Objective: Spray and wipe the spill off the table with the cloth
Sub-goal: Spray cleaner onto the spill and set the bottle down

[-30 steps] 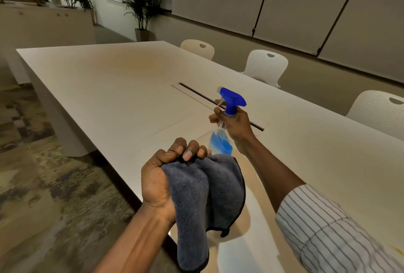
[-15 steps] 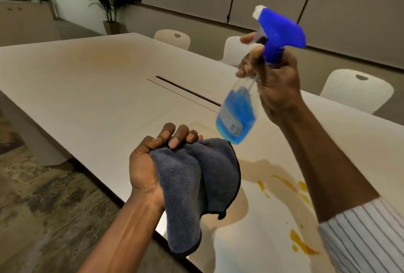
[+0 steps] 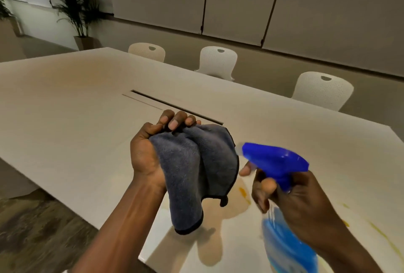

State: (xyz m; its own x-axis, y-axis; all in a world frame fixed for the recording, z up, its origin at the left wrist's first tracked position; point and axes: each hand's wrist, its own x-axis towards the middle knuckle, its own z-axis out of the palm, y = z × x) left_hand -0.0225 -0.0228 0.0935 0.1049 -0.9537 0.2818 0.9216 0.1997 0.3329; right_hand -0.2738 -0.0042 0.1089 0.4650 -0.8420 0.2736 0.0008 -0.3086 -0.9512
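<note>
My left hand (image 3: 150, 154) grips a bunched grey cloth (image 3: 196, 174) with a dark hem, held above the near edge of the white table (image 3: 76, 119). My right hand (image 3: 301, 205) holds a spray bottle (image 3: 275, 163) with a blue trigger head and blue liquid, its nozzle pointing left at the cloth from close by. The bottle's lower part is blurred. An orange-yellow spill (image 3: 242, 192) streaks the tabletop below and between my hands, with more streaks at the right, partly hidden by my right arm.
A long cable slot (image 3: 175, 106) runs across the table's middle. Three white chairs (image 3: 218, 60) stand along the far side. Potted plants (image 3: 80, 10) stand at the back left. Patterned carpet (image 3: 32, 229) lies below the table's near edge.
My right hand has brought the spray bottle down from high on the right to beside the cloth. My left hand with the cloth has stayed over the table's near edge.
</note>
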